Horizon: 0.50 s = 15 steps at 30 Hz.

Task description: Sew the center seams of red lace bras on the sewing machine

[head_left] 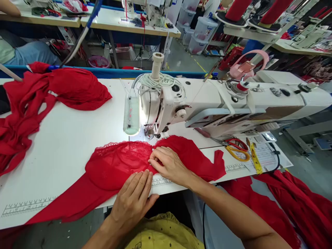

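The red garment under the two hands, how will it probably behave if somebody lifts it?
The red garment would probably flop, as its band droops off the table. Its lace-edged cup may keep some shape, since it bulges. Thin-looking cloth suggests little weight.

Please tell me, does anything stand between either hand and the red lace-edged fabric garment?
Nothing visible does: the left hand and the right hand both touch the red lace-edged fabric garment directly, in front of the white sewing machine.

Here's a black printed ruler scale (28,206) along the long white tabletop (64,138), digits too blurred; the white paper sheet (268,159) and yellow tape measure (255,157), unreadable too!
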Tool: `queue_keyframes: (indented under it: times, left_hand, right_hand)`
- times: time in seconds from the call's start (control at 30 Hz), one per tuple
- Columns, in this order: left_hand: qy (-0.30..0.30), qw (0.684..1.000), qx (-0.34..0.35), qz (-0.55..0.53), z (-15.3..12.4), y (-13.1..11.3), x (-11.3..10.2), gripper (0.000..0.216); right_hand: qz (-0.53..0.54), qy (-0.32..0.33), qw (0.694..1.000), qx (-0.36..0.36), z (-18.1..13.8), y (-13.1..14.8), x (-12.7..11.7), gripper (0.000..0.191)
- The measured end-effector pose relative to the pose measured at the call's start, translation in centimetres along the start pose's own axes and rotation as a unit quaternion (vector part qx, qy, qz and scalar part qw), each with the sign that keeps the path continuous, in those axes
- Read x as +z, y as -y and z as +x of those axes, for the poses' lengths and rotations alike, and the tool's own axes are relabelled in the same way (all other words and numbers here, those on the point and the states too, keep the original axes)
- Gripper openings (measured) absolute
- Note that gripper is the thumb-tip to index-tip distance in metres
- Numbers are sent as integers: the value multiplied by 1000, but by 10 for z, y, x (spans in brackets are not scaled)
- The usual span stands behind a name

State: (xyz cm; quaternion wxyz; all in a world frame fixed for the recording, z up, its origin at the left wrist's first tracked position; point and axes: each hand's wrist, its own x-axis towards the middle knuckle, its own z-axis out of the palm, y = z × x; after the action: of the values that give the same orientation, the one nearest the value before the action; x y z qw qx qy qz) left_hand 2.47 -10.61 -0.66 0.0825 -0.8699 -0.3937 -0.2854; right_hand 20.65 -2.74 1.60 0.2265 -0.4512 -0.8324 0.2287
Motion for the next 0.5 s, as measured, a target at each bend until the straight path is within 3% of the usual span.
queue_keyframes:
  times: [0.5]
  left_hand:
    - [10, 1000, 6, 1, -7, -2, 0, 38]
  right_hand:
    - [-38, 6, 999, 17, 1, 2, 3, 19]
